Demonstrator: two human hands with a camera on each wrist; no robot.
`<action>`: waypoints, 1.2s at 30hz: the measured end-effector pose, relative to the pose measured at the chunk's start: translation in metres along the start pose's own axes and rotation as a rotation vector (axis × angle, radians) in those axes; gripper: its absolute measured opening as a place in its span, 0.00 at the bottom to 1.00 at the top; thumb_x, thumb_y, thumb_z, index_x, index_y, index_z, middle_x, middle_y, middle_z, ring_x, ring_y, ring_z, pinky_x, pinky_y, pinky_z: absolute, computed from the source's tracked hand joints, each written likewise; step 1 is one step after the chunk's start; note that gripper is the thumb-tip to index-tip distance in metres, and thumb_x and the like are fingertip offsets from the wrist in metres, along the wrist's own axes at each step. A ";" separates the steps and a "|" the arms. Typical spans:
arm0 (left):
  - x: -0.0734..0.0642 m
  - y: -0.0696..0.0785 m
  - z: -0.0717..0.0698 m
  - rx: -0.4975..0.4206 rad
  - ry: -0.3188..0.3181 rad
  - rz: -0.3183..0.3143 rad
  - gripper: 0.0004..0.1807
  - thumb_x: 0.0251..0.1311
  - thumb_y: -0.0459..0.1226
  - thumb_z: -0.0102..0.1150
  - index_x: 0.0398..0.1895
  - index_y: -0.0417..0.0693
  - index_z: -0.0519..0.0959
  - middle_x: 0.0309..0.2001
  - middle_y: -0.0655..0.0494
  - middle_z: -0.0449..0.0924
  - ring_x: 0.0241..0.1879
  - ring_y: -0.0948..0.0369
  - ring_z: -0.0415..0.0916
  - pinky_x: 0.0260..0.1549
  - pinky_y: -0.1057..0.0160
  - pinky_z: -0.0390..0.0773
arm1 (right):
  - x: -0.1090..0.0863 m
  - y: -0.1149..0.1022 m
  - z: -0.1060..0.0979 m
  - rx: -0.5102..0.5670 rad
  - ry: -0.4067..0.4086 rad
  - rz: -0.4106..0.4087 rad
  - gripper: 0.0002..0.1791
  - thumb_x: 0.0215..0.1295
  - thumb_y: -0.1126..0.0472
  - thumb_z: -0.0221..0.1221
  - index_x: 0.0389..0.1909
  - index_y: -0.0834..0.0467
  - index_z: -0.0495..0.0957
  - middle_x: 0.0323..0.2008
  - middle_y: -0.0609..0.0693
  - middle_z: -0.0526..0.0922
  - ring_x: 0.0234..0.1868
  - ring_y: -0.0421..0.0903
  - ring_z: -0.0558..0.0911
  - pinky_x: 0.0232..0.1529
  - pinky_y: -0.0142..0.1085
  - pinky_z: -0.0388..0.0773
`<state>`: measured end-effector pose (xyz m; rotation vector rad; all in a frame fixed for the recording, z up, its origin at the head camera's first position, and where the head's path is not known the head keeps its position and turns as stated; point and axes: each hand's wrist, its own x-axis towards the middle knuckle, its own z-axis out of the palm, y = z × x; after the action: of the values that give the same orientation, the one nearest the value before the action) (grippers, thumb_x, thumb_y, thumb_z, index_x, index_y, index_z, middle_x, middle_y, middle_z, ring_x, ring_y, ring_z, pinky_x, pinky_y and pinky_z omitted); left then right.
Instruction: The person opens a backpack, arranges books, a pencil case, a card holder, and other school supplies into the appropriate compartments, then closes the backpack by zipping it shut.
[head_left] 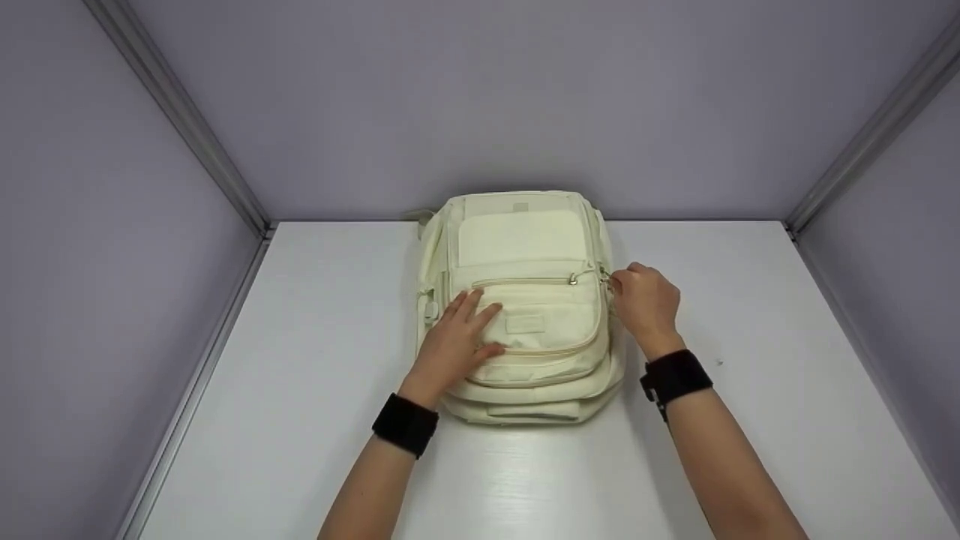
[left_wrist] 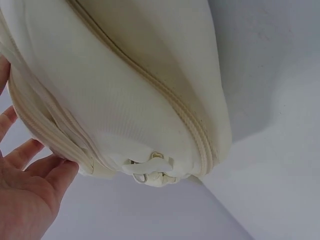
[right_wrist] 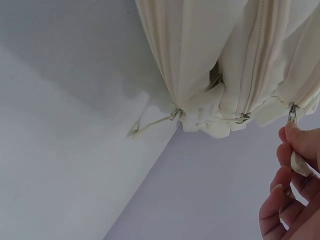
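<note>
A cream backpack (head_left: 525, 240) lies on its back on the white table. My left hand (head_left: 456, 341) rests on its front pocket with the fingers spread, and in the left wrist view the fingertips touch the bag's zipped edge. On the bag's right side my right hand (head_left: 646, 304) pinches a zipper pull (right_wrist: 292, 116) between thumb and forefinger. The pull's pale cord tab (right_wrist: 300, 164) hangs past the fingers in the right wrist view. Two other zipper pulls show there, one with a long cord (right_wrist: 150, 125) and a shorter metal one (right_wrist: 243, 118).
The white table (head_left: 315, 337) meets a grey-lilac wall (head_left: 510, 97) behind the bag. Side panels with metal corner posts (head_left: 180, 112) stand left and right. A tiny pale speck (head_left: 720, 362) lies on the table right of the bag.
</note>
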<state>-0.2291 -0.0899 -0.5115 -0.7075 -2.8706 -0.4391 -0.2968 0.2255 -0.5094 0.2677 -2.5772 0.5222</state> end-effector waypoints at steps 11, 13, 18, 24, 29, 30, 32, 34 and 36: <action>-0.001 -0.001 0.000 -0.037 0.022 0.012 0.37 0.57 0.51 0.66 0.71 0.57 0.68 0.73 0.47 0.57 0.72 0.45 0.53 0.52 0.44 0.75 | 0.013 -0.001 0.009 -0.018 0.031 -0.008 0.04 0.61 0.67 0.65 0.29 0.60 0.88 0.25 0.55 0.82 0.24 0.56 0.80 0.21 0.51 0.76; 0.000 -0.001 0.000 -0.053 0.026 0.013 0.37 0.56 0.49 0.67 0.70 0.57 0.69 0.73 0.47 0.57 0.72 0.45 0.53 0.52 0.44 0.75 | 0.015 -0.001 0.010 -0.023 0.030 -0.008 0.05 0.62 0.65 0.64 0.30 0.60 0.88 0.26 0.55 0.82 0.24 0.56 0.80 0.21 0.51 0.76; 0.000 -0.002 0.000 -0.067 0.027 0.015 0.37 0.55 0.47 0.68 0.70 0.57 0.69 0.73 0.47 0.57 0.72 0.46 0.53 0.52 0.45 0.75 | 0.015 -0.003 0.011 -0.027 -0.003 0.011 0.06 0.64 0.64 0.63 0.32 0.61 0.88 0.29 0.56 0.83 0.28 0.57 0.81 0.24 0.51 0.77; -0.004 -0.003 0.002 -0.068 0.025 0.025 0.37 0.57 0.47 0.67 0.71 0.57 0.68 0.74 0.46 0.55 0.72 0.45 0.51 0.51 0.45 0.75 | 0.006 -0.009 0.010 0.017 -0.030 0.001 0.09 0.68 0.64 0.60 0.44 0.62 0.85 0.37 0.60 0.84 0.34 0.60 0.81 0.30 0.53 0.78; -0.006 -0.004 0.005 -0.066 0.031 0.030 0.37 0.58 0.48 0.66 0.72 0.57 0.67 0.74 0.44 0.54 0.73 0.44 0.50 0.55 0.45 0.73 | -0.010 -0.019 0.010 0.094 -0.052 0.010 0.16 0.71 0.57 0.58 0.56 0.57 0.80 0.46 0.62 0.81 0.39 0.61 0.81 0.34 0.54 0.78; -0.007 -0.004 0.006 -0.069 0.033 0.032 0.37 0.58 0.48 0.66 0.72 0.56 0.67 0.74 0.44 0.54 0.73 0.44 0.50 0.56 0.46 0.72 | -0.014 -0.022 0.010 0.121 -0.057 0.018 0.18 0.71 0.55 0.58 0.58 0.56 0.79 0.48 0.62 0.80 0.39 0.61 0.81 0.35 0.55 0.78; -0.008 -0.004 0.005 -0.082 0.035 0.031 0.36 0.59 0.48 0.65 0.72 0.55 0.66 0.74 0.43 0.54 0.73 0.44 0.49 0.58 0.46 0.70 | -0.025 -0.028 0.009 0.172 -0.075 0.026 0.21 0.71 0.52 0.58 0.62 0.54 0.76 0.52 0.63 0.77 0.41 0.61 0.81 0.36 0.55 0.77; -0.010 -0.003 0.004 -0.100 0.038 0.020 0.36 0.61 0.49 0.64 0.72 0.53 0.66 0.74 0.43 0.54 0.73 0.44 0.49 0.59 0.45 0.69 | -0.036 -0.033 0.008 0.203 -0.100 0.025 0.25 0.71 0.51 0.58 0.66 0.53 0.73 0.57 0.64 0.74 0.42 0.62 0.81 0.37 0.55 0.78; -0.012 -0.001 0.002 -0.117 0.050 0.001 0.36 0.63 0.50 0.62 0.72 0.50 0.65 0.73 0.42 0.56 0.72 0.43 0.50 0.58 0.44 0.69 | -0.047 -0.039 0.007 0.226 -0.143 0.026 0.27 0.71 0.49 0.58 0.68 0.51 0.71 0.62 0.65 0.70 0.42 0.61 0.81 0.36 0.54 0.78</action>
<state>-0.2189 -0.0952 -0.5165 -0.7061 -2.8165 -0.6204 -0.2486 0.1920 -0.5261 0.3598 -2.6621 0.8340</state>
